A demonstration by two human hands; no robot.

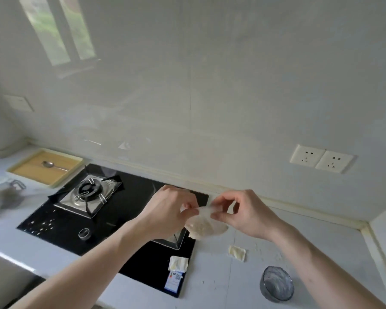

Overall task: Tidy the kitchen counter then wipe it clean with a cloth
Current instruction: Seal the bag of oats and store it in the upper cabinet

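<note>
Hands raised above hob's right edge — left hand (176,208) and right hand (239,210) fingers pinch mouth of clear bag (206,226) holding pale crumbs. Keep mouth upright, pinched tight — avoid spilling onto tabletop (310,253).

Soft, even daylight over my counter, with a slightly hazy picture.

A window's reflection (58,30) glares pale on the glossy wall (210,85) ahead of me, and the black hob (125,197) throws back small white glints. Shadows are faint. The wide lens bends the counter edges, and the left side near the tray (45,167) looks smeared.
</note>
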